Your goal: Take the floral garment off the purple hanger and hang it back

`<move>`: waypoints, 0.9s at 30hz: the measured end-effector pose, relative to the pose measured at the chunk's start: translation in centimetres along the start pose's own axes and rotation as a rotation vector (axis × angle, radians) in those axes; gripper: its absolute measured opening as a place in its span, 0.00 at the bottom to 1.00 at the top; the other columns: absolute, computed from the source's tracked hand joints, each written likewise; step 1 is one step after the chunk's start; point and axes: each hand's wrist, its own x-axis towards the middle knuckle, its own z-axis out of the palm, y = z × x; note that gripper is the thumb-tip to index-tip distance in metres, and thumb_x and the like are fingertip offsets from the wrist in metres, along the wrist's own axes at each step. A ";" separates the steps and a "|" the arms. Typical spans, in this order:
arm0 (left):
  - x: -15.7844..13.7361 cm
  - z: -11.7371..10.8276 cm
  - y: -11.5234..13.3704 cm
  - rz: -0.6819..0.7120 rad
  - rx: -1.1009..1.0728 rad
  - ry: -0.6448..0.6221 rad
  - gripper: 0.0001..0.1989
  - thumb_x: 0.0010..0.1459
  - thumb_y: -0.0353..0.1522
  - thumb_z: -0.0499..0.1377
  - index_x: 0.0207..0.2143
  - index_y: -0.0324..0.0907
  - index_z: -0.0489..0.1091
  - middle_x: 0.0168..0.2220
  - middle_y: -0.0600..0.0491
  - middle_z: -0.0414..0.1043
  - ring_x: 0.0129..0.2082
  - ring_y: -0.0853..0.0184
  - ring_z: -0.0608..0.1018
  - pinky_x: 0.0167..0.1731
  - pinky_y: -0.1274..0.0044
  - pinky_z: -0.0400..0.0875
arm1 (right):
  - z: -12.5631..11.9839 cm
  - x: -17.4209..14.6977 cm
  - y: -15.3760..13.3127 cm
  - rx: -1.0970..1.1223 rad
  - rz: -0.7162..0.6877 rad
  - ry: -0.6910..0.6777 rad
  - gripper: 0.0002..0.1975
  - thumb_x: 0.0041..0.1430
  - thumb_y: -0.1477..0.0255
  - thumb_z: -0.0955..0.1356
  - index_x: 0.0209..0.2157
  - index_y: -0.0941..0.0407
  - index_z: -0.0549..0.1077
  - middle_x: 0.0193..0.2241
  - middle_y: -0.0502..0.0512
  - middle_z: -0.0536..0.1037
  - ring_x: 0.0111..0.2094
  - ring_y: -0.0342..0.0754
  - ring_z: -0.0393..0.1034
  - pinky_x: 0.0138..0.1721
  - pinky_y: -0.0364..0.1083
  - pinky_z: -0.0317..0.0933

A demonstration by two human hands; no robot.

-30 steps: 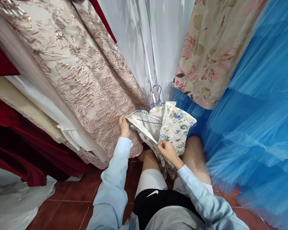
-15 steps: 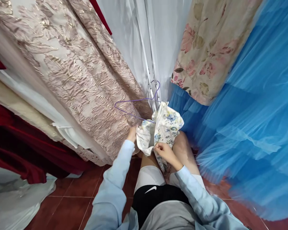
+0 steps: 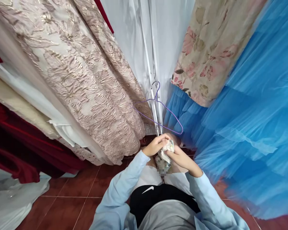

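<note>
A white garment with a blue floral print (image 3: pixel 169 146) is gathered into a small bundle above my knees. My left hand (image 3: pixel 156 145) pinches its upper left side with bent fingers. From the right, my right hand (image 3: pixel 182 158) grips the same bundle, thumb across the cloth. My fingers hide part of it, and a blurred patch covers its lower end. Just beyond my hands a purple wire hanger (image 3: pixel 156 98) hangs from a metal strip (image 3: pixel 147 59), apart from the garment.
Pink-gold brocade fabric (image 3: pixel 86 89) hangs at left, with dark red cloth (image 3: pixel 16 150) farther left. Beige floral fabric (image 3: pixel 206 60) and blue tulle (image 3: pixel 252 121) hang at right. White cloth (image 3: pixel 124 28) is behind the hanger. The floor has red tiles (image 3: pixel 84 182).
The garment has come off the hanger, moved down towards my lap and been bunched up. My left hand has moved right, close to my right hand. The hanger has swung right.
</note>
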 end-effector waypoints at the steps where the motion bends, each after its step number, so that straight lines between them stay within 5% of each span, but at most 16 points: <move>1: -0.6 0.0 -0.5 -0.038 -0.067 -0.055 0.31 0.62 0.58 0.55 0.42 0.38 0.73 0.37 0.49 0.72 0.38 0.64 0.73 0.43 0.74 0.68 | -0.8 -0.6 -0.7 0.001 0.005 -0.026 0.07 0.57 0.69 0.66 0.30 0.57 0.73 0.27 0.51 0.74 0.30 0.46 0.66 0.34 0.45 0.63; 6: -3.7 0.1 -2.0 -0.212 -0.097 -0.219 0.36 0.52 0.62 0.62 0.39 0.37 0.75 0.35 0.50 0.73 0.38 0.63 0.74 0.41 0.74 0.69 | -4.9 -2.0 -4.3 -0.103 -0.050 0.035 0.11 0.60 0.69 0.66 0.25 0.58 0.71 0.23 0.49 0.69 0.26 0.43 0.60 0.27 0.42 0.56; 9: -4.9 -1.3 -1.9 -0.239 0.137 -0.077 0.25 0.54 0.52 0.66 0.32 0.37 0.75 0.29 0.54 0.71 0.33 0.65 0.73 0.38 0.75 0.69 | -7.2 -0.3 -5.3 -0.244 -0.249 0.150 0.09 0.55 0.73 0.67 0.22 0.57 0.69 0.24 0.50 0.69 0.26 0.44 0.61 0.28 0.43 0.55; 14: -5.2 -4.2 -0.9 -0.123 0.258 0.216 0.15 0.61 0.43 0.61 0.36 0.38 0.74 0.35 0.52 0.74 0.38 0.64 0.75 0.42 0.75 0.70 | -10.4 5.6 -4.1 -0.291 -0.455 0.289 0.05 0.52 0.74 0.68 0.24 0.56 0.73 0.31 0.54 0.75 0.34 0.49 0.69 0.36 0.46 0.59; 19: -5.3 -4.6 -1.2 -0.123 0.443 0.283 0.07 0.60 0.35 0.58 0.36 0.40 0.72 0.33 0.54 0.73 0.34 0.67 0.73 0.39 0.77 0.68 | -9.8 11.1 -3.0 -0.236 -0.373 0.301 0.08 0.56 0.69 0.66 0.25 0.56 0.71 0.25 0.49 0.70 0.27 0.45 0.61 0.31 0.44 0.54; 22: -5.4 -5.4 -2.7 -0.124 0.428 0.343 0.11 0.55 0.31 0.59 0.41 0.39 0.73 0.35 0.54 0.74 0.35 0.67 0.74 0.40 0.77 0.69 | -8.0 13.4 -3.4 -0.143 -0.320 0.248 0.08 0.57 0.67 0.66 0.27 0.55 0.70 0.24 0.46 0.66 0.26 0.43 0.57 0.30 0.43 0.52; 27: -6.0 -9.6 -6.1 -0.334 0.244 0.102 0.20 0.48 0.45 0.68 0.33 0.36 0.75 0.29 0.54 0.73 0.31 0.66 0.72 0.34 0.76 0.68 | -8.0 14.3 -4.9 -0.007 -0.214 0.275 0.08 0.50 0.65 0.68 0.29 0.55 0.71 0.22 0.45 0.67 0.25 0.43 0.57 0.29 0.43 0.52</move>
